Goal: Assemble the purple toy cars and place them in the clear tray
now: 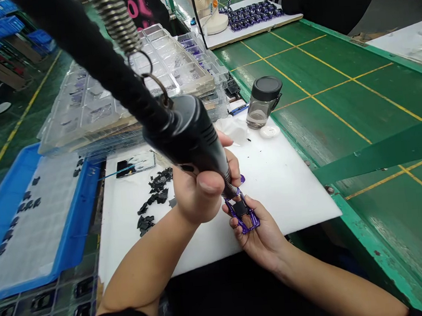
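Observation:
My left hand (201,193) is wrapped round a black electric screwdriver (191,135), which hangs from a coiled spring and has a thick black cable. The tool's lower end meets the upper end of a purple toy car body (249,221) with a black part in its middle. My right hand (263,234) holds that car body from below, fingers on its left side and thumb on its right. Where the bit touches is hidden. Left of my left hand, a pile of small black parts (158,185) lies on the white board (288,186).
Stacked clear compartment trays (128,106) stand at the back left. A blue bin (64,257) holding black pieces is at the left. A lidded bottle (263,101) and a white oval object (270,132) stand at the board's back. Purple car bodies (251,15) sit in rows farther off.

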A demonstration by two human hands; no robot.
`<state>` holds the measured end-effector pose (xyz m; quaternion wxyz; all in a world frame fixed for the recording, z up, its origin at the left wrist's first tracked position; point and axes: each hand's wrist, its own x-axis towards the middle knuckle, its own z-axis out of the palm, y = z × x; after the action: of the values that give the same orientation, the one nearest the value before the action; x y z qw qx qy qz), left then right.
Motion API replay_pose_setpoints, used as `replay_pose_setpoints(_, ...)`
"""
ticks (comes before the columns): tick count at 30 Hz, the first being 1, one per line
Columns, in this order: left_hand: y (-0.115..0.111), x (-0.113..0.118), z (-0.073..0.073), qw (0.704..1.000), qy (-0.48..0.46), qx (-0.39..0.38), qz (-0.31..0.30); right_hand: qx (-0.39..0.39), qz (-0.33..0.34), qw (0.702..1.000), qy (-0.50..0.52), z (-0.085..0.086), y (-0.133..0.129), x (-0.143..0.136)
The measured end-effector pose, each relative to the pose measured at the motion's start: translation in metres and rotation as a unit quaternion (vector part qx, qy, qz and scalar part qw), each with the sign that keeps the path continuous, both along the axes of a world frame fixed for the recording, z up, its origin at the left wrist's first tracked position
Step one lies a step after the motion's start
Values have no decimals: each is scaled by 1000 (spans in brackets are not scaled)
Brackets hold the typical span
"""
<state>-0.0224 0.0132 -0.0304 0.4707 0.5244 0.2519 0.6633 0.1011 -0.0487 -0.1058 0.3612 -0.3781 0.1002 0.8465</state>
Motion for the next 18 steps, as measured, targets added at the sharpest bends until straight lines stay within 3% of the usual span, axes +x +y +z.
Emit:
replay_pose_setpoints(6, -2, -1, -3, 1000, 1, -13, -14, 5, -1, 1000, -9, -2, -1, 1)
replay_pose_setpoints(18, 1, -2, -8, 998, 40, 37, -18, 7, -5, 1000, -6, -1, 0, 0)
